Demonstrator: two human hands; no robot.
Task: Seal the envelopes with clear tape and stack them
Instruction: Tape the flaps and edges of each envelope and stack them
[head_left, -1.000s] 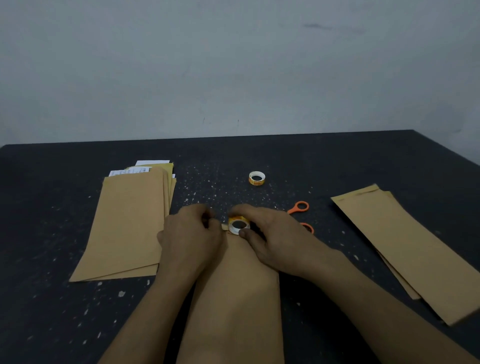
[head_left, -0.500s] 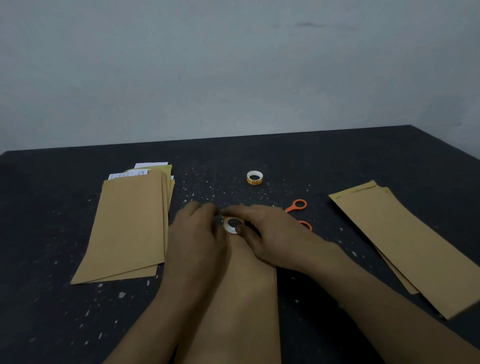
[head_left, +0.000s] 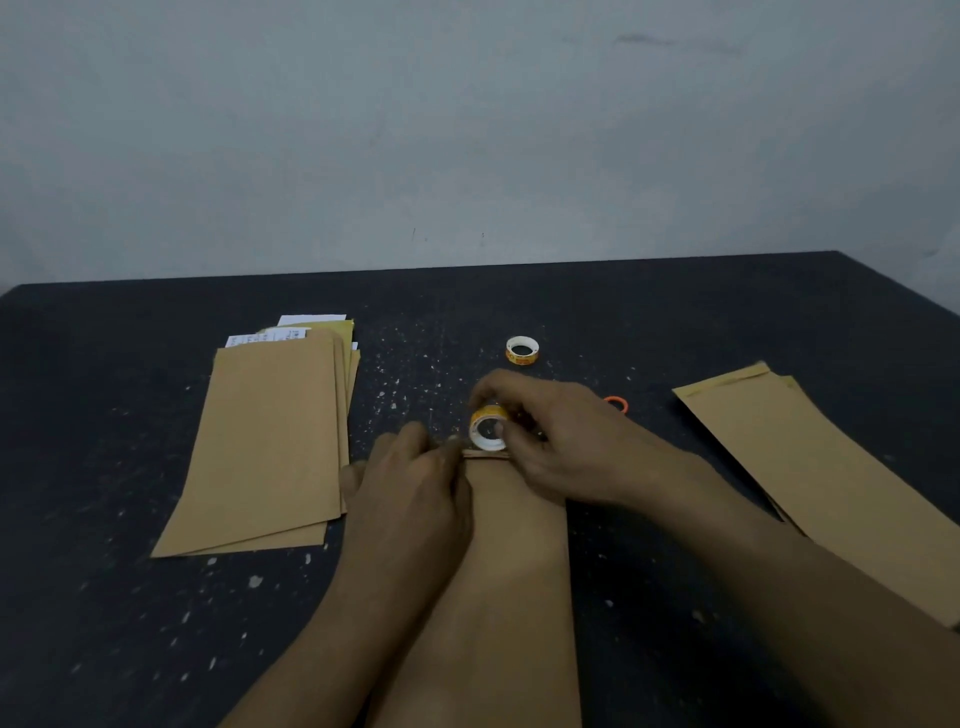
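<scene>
R hand (head_left: 550, 447) grips tape roll (head_left: 488, 428) at envelope (head_left: 514, 571) top edge; L hand (head_left: 415, 488) pinches that edge beside roll. Risk: skewed pull, so tape wrinkles, seal crooked.

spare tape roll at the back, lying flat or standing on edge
Lying flat: the spare tape roll sits on the table with its hole facing up.
</scene>
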